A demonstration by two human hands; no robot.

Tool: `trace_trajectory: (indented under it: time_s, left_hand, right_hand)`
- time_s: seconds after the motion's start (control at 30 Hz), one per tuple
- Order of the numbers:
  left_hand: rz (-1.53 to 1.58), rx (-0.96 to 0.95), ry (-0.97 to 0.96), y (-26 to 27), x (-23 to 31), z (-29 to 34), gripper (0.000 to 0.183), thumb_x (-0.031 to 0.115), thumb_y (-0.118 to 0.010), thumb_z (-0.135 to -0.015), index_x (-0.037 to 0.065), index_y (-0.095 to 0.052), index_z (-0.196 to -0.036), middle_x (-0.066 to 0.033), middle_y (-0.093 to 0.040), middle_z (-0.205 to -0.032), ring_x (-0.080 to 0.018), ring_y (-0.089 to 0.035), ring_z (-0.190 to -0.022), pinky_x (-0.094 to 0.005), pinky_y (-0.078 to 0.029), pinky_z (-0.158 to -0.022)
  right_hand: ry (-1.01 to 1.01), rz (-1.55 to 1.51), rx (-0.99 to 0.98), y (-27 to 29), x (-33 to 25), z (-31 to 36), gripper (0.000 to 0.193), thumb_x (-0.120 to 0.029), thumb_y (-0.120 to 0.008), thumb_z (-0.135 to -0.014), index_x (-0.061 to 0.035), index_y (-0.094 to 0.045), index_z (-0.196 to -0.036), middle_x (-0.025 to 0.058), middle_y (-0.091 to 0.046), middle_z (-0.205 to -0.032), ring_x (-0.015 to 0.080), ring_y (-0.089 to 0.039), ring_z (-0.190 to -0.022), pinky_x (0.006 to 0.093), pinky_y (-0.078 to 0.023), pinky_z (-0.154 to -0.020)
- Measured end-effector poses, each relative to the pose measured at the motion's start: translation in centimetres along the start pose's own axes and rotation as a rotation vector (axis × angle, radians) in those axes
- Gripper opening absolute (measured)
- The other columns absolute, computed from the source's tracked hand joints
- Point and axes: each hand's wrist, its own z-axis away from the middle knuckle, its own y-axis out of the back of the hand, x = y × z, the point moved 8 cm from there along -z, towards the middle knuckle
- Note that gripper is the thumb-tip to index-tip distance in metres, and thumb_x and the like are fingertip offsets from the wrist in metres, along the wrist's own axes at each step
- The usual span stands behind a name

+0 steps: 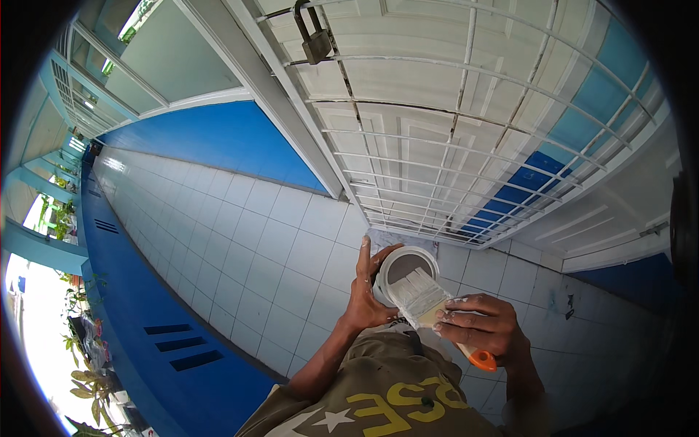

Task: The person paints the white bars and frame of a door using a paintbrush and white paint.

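Note:
A round paint can [383,272] with a white rim is held in front of my body, its mouth turned up. The inside looks greyish. My left hand [360,297] grips the can's left side, thumb low and one finger stretched upward along it. In my right hand [486,325] is a wide paintbrush [420,293], its bristles coated white and resting over the can's near right rim. The brush's orange handle end sticks out below my palm. White smears mark the fingers of both hands.
Ahead stands a white metal gate [466,65] with dark worn patches, a padlock [317,46] hanging on it, before a panelled door. A blue-based wall [226,138] runs to the far left. Along the left is a blue parapet [167,306] with slots and plants beyond. White tiles [251,251] cover the floor.

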Motion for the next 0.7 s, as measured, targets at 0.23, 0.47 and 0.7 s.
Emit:
trace_trajectory:
  time_s: [0.23, 0.47, 0.7]
  left_hand:
    - [-0.033, 0.058, 0.095, 1.9, -2.3, -0.4, 0.158, 0.024, -0.103, -0.057, 0.005, 0.014, -0.162, -0.0275, -0.048, -0.147, -0.0373, -0.055, -0.134, -0.0504, -0.047, -0.113]
    - [-0.085, 0.05, 0.107, 5.7, -4.0, -1.9, 0.155, 0.024, -0.102, -0.059, 0.002, 0.012, -0.161, -0.0258, -0.049, -0.145, -0.0365, -0.056, -0.132, -0.051, -0.05, -0.111]
    - [-0.177, 0.08, 0.168, 14.2, -6.1, -4.4, 0.15, 0.027, -0.101, -0.061, 0.002, 0.007, -0.162, -0.0237, -0.049, -0.142, -0.0346, -0.056, -0.13, -0.0505, -0.048, -0.113]
  right_hand:
    - [-0.172, -0.275, 0.332, 2.0, 3.9, 0.1, 0.033, 0.001, -0.084, -0.065, -0.0049, -0.078, -0.097, 0.0127, -0.077, -0.086, 0.0259, -0.077, -0.081, 0.0337, -0.063, -0.074]
    - [-0.935, -1.1, 1.181, -9.7, 12.4, 5.5, 0.034, 0.001, -0.08, -0.081, 0.009, -0.068, -0.111, 0.0141, -0.072, -0.093, 0.0194, -0.07, -0.08, 0.0318, -0.058, -0.074]
    - [-1.076, -1.423, 1.251, -17.6, 17.3, 1.7, 0.034, -0.01, -0.074, -0.091, 0.0062, -0.063, -0.119, 0.0157, -0.072, -0.101, 0.0241, -0.073, -0.09, 0.0381, -0.06, -0.084]
